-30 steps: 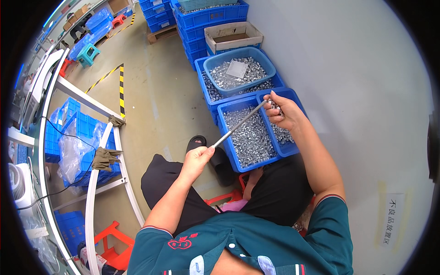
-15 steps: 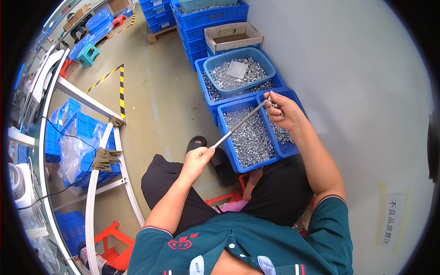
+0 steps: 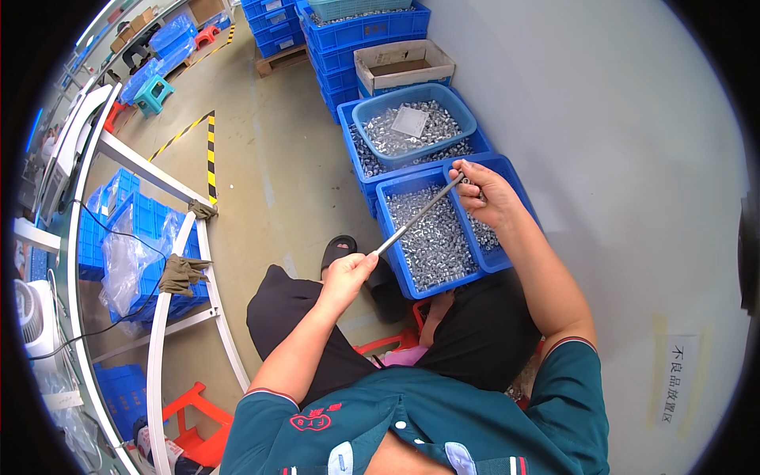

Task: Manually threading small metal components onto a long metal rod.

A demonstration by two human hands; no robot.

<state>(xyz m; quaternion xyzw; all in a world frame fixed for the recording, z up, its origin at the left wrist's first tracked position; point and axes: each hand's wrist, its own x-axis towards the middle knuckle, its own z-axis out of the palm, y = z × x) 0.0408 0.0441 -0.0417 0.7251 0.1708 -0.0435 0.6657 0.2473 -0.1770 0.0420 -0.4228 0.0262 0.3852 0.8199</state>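
Note:
My left hand [image 3: 348, 279] is closed round the near end of a thin grey metal rod [image 3: 419, 215], which slants up and to the right. At the rod's far end, my right hand [image 3: 489, 194] has thumb and fingertips pinched together. Some small silvery metal parts [image 3: 468, 181] show among its curled fingers; their exact shape is hard to make out. Below the rod stands a divided blue bin [image 3: 385, 212]. Its left compartment holds many short, shiny metal parts [image 3: 435, 247], and similar ones lie in the right compartment, partly hidden by my right hand.
Behind the bin, a light-blue basin [image 3: 472, 119] of metal parts carries a clear square piece [image 3: 409, 121]. An open carton [image 3: 404, 65] and stacked blue crates [image 3: 336, 59] stand farther back. A grey wall [image 3: 633, 198] rises on the right, a white frame [image 3: 158, 348] on the left.
Both hands have shifted slightly, the left a little to the right and the right fingertips a little left and down. The rod between them has moved with them.

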